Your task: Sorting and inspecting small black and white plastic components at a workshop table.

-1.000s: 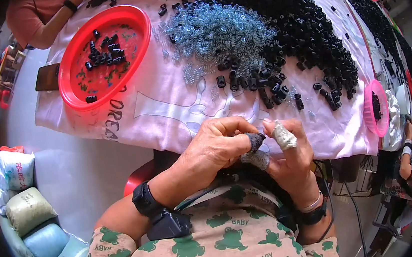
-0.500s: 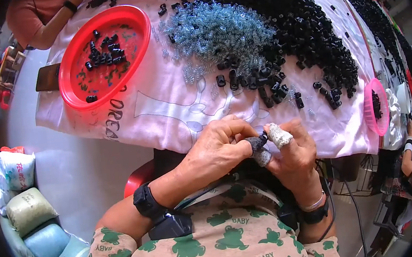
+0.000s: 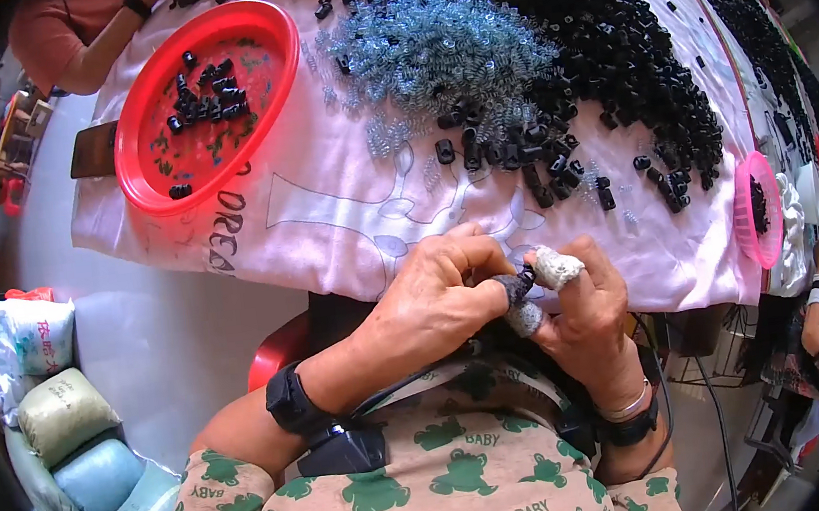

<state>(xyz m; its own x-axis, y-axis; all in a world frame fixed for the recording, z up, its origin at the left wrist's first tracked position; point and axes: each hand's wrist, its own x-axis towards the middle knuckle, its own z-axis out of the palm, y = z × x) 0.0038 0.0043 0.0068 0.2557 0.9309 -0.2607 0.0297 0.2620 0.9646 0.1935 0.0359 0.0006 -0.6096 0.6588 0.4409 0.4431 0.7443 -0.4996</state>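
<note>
My left hand (image 3: 438,292) and my right hand (image 3: 585,312) meet over the near table edge, fingertips pinched together. Between them shows a small black plastic piece (image 3: 529,271), mostly hidden by the fingers. A dark fabric cover wraps a left fingertip; pale knitted covers sit on two digits of the right hand. Beyond the hands lies a heap of small clear-blue springs (image 3: 448,52), with loose black plastic parts (image 3: 545,166) along its near side. A red basin (image 3: 125,176) at the left holds several black parts.
A large pile of black parts (image 3: 641,81) stretches along the pink cloth (image 3: 320,255). On the right stands a pink basket (image 3: 775,217). Cables (image 3: 717,423) hang beside my right arm. Filled sacks (image 3: 67,416) lie on the floor at left; other people sit around the table.
The view has shifted slightly. Both hands stay pinched together around the black piece, with hardly any finger movement.
</note>
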